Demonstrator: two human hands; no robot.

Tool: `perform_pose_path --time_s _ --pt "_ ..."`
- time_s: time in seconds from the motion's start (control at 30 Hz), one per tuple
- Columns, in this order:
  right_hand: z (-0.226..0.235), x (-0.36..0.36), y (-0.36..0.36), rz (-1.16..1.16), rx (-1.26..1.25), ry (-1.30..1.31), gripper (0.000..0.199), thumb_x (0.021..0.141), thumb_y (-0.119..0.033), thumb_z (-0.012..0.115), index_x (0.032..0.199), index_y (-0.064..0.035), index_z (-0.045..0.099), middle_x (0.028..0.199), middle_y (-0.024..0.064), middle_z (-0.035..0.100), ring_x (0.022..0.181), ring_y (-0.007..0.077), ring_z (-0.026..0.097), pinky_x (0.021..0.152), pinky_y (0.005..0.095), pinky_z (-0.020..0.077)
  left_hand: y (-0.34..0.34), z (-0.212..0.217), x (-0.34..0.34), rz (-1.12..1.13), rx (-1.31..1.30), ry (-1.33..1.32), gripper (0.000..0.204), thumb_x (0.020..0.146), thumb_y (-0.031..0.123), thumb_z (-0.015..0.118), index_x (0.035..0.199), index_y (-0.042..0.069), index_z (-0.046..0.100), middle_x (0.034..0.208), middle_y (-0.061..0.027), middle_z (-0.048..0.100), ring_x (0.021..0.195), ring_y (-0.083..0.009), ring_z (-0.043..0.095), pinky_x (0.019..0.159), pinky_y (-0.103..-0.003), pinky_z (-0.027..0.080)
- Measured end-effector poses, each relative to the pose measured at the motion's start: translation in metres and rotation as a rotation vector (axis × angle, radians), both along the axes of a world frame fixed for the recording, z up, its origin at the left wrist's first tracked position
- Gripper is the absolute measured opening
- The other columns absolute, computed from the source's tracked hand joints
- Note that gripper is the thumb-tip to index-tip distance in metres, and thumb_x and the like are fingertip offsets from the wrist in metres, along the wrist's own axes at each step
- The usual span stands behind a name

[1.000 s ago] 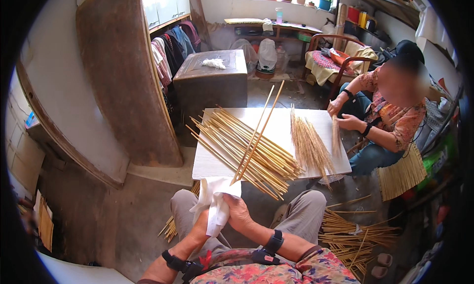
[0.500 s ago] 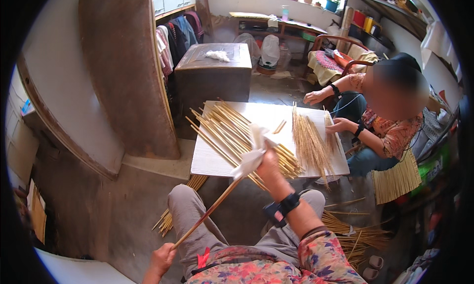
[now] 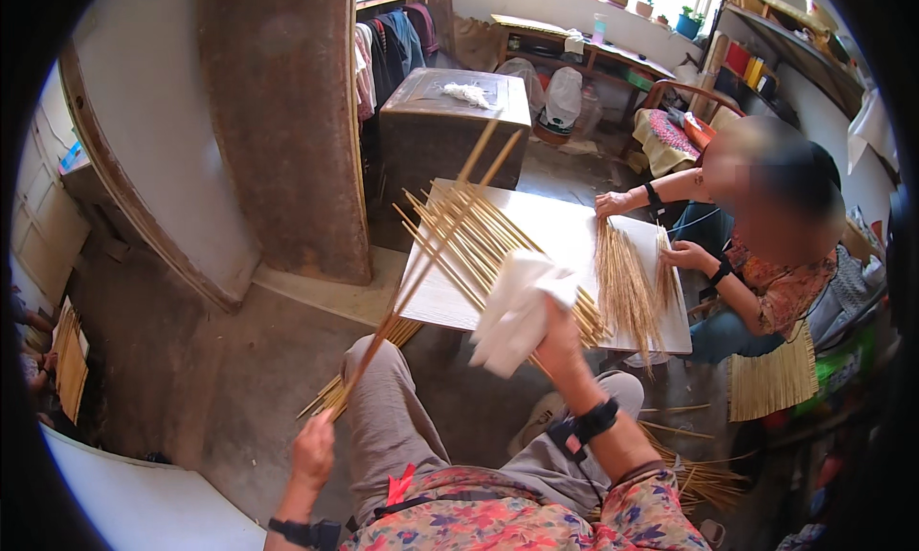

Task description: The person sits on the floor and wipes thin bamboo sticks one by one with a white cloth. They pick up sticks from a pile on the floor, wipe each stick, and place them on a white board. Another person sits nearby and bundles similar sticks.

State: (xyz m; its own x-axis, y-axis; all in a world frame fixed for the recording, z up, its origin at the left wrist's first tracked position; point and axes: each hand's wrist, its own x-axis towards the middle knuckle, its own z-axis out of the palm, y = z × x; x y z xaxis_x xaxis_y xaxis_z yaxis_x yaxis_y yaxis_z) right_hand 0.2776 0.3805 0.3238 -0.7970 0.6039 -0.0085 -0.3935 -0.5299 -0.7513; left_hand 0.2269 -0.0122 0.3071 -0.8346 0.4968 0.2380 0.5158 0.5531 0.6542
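My left hand (image 3: 311,450) is closed on the lower ends of what look like two long thin stalks (image 3: 416,278), slightly smeared by motion. They slant up and away over the left side of the white board (image 3: 565,224). A crumpled white cloth (image 3: 517,316) is in the closed fingers of my right hand (image 3: 563,350), above the board's near edge. The cloth is apart from the stalks in my left hand. Beneath it lies a heap of trimmed yellow stalks (image 3: 503,240) on the board, partly hidden by the cloth.
Across the board, a co-worker's hand (image 3: 613,204) touches feathery-topped stalks (image 3: 622,278); their other hand (image 3: 691,257) holds a smaller bunch. More stalks lie on the floor by my knees. A dark chest (image 3: 450,134) stands beyond the board, beside a tall brown panel (image 3: 287,130).
The cloth has come off the stalk it was wrapped around. The stalks in my left hand now tilt steeply upward. The co-worker's far hand has come down onto the feathery stalks.
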Motion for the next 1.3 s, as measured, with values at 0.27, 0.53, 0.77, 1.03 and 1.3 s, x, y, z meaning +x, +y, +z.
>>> perform_pose_path --time_s 0.27,0.53,0.77,1.03,1.3 --pt "-0.052 0.032 -0.092 0.336 -0.017 -0.256 0.032 0.084 -0.025 0.056 0.108 -0.0057 0.05 0.098 0.0058 0.057 0.088 0.0174 0.055 0.078 0.033 0.0448 0.114 0.017 -0.003 -0.194 0.168 -0.108 0.024 0.084 0.009 0.045 0.105 0.001 0.052 0.091 -0.0189 0.056 0.085 -0.0327 0.055 0.073 -0.036 0.044" --pt "-0.04 0.017 -0.105 0.348 -0.22 -0.235 0.024 0.082 -0.019 0.057 0.1 -0.0046 0.054 0.088 0.0041 0.06 0.078 0.0152 0.058 0.071 0.0315 0.047 0.111 0.007 0.011 -0.246 0.136 -0.425 0.016 0.085 0.011 0.049 0.096 0.0 0.053 0.073 -0.0097 0.057 0.063 -0.0211 0.057 0.058 -0.03 0.045" --pt "-0.051 0.006 -0.123 0.394 -0.289 -0.289 0.022 0.077 -0.017 0.064 0.094 -0.0055 0.057 0.083 0.0042 0.061 0.073 0.0152 0.059 0.067 0.0297 0.048 0.085 0.019 0.014 -0.181 0.147 -1.123 0.016 0.089 0.017 0.045 0.092 0.002 0.052 0.063 -0.0007 0.054 0.046 -0.0066 0.051 0.04 -0.02 0.043" --pt "-0.051 0.001 -0.131 0.367 -0.279 -0.329 0.021 0.077 -0.009 0.061 0.097 -0.0069 0.055 0.087 0.0034 0.06 0.076 0.0154 0.059 0.07 0.0307 0.0482 0.074 0.016 0.006 -0.297 0.196 -1.431 0.02 0.091 0.017 0.04 0.096 -0.002 0.047 0.072 -0.0097 0.058 0.056 -0.0186 0.061 0.047 -0.026 0.05" --pt "-0.064 -0.004 -0.124 0.278 -0.145 -0.377 0.018 0.076 -0.008 0.061 0.094 -0.0059 0.057 0.085 0.0021 0.06 0.074 0.0136 0.058 0.07 0.0278 0.0477 0.077 0.007 0.0 -0.294 0.29 -1.575 0.03 0.092 0.021 0.037 0.103 -0.006 0.045 0.09 -0.0213 0.059 0.072 -0.0295 0.063 0.057 -0.034 0.054"
